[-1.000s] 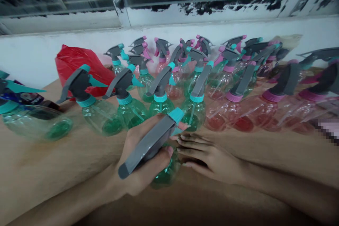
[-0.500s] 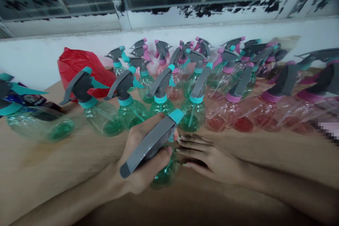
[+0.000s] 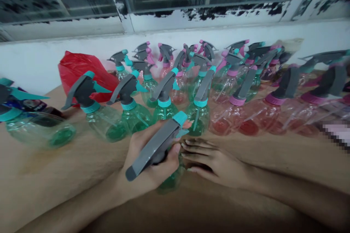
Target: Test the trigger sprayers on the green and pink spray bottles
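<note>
My left hand (image 3: 147, 182) is wrapped round the neck of a green see-through spray bottle (image 3: 157, 143), just under its grey sprayer head. The thumb lies on the near side, and a fingertip shows past the turquoise nozzle by the trigger. The bottle stands on the wooden table (image 3: 90, 174), its nozzle turned away to the right. Much of its neck and body is hidden by the hand. Flat on the table to the right of this bottle rests my right hand (image 3: 218, 162), fingers stretched toward it and holding nothing. Whether its fingertips touch the bottle I cannot tell.
Just beyond my hands runs a row of green spray bottles (image 3: 165, 111) and pink spray bottles (image 3: 226, 118), with several more behind. A red plastic bag (image 3: 82, 72) lies at the back left near a dark blue packet (image 3: 32, 105). A white wall (image 3: 32, 62) closes the back.
A finger of my left hand has reached forward past the nozzle, and the thumb has slid slightly right and up. The sprayer head has shifted a little. My right hand stays in place.
</note>
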`<state>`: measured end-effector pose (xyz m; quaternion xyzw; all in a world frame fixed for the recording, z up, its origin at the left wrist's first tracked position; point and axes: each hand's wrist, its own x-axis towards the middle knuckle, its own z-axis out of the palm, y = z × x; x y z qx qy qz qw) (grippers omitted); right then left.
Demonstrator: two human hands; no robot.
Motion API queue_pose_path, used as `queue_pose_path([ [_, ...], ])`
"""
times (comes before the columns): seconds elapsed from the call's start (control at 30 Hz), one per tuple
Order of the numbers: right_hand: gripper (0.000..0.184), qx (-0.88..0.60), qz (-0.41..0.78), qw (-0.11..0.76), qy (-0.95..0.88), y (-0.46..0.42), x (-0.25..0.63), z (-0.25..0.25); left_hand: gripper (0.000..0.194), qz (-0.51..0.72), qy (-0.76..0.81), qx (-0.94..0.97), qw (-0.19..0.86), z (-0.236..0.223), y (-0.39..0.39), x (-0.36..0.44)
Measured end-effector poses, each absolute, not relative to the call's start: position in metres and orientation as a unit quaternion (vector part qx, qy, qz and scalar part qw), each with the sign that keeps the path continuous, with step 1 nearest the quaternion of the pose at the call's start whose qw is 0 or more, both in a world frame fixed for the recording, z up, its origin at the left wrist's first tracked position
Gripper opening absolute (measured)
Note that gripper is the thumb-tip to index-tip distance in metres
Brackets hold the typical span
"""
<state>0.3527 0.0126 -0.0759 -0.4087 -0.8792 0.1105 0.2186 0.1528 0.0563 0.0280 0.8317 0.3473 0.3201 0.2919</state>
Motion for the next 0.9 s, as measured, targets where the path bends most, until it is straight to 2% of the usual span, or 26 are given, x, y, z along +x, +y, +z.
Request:
queue_pose_path([
  [0.1, 0.036, -0.404, 0.104, 0.231, -0.879, 0.012, 0.352, -0.076, 0.029, 0.306, 0.384, 0.827, 0.274, 0.028, 0.053, 0.153],
  [0.27, 0.036, -0.405, 0.093, 0.234, -0.879, 0.012, 0.351, -0.077, 0.037, 0.301, 0.385, 0.825, 0.284, 0.025, 0.049, 0.15],
  [0.43, 0.037, -0.393, 0.077, 0.204, -0.893, 0.013, 0.352, -0.07, 0.027, 0.268, 0.419, 0.82, 0.282, 0.017, 0.042, 0.142],
  [0.63, 0.035, -0.381, 0.102, 0.127, -0.91, 0.017, 0.353, -0.045, 0.032, 0.276, 0.37, 0.828, 0.32, 0.013, 0.033, 0.13],
  [0.77, 0.033, -0.406, 0.097, 0.124, -0.901, 0.016, 0.347, -0.025, 0.02, 0.257, 0.37, 0.837, 0.311, 0.015, 0.028, 0.117],
  [0.9, 0.031, -0.449, 0.056, 0.136, -0.881, 0.014, 0.335, -0.004, 0.019, 0.262, 0.38, 0.842, 0.281, 0.02, 0.026, 0.092],
])
